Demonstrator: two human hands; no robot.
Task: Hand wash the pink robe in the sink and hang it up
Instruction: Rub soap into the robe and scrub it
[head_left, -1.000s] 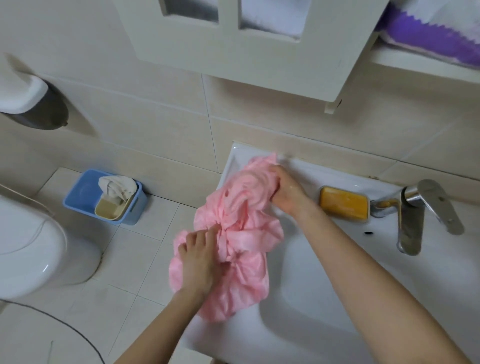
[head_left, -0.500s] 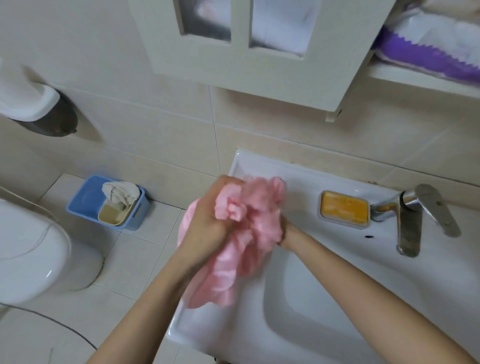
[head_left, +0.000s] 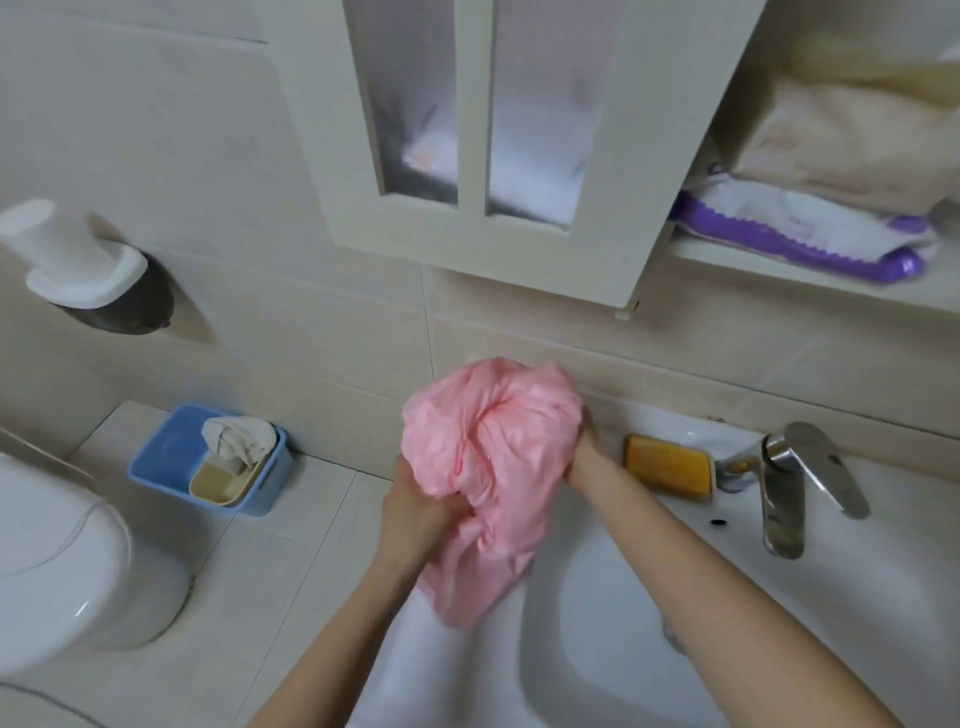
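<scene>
The pink robe is bunched into a ball and held up above the left rim of the white sink. My left hand grips its lower left side, fingers dug into the folds. On the right side my right hand clutches the cloth, mostly hidden behind it. A loose tail of the robe hangs down onto the sink's left edge.
A chrome tap and an orange soap bar sit at the sink's back right. A white toilet stands at left, with a blue bin on the floor. A white wall cabinet hangs overhead.
The robe went from spread over the sink's left rim to a tight ball lifted higher. My left hand shifted along its left side, now gripping lower down. The view tilted upward.
</scene>
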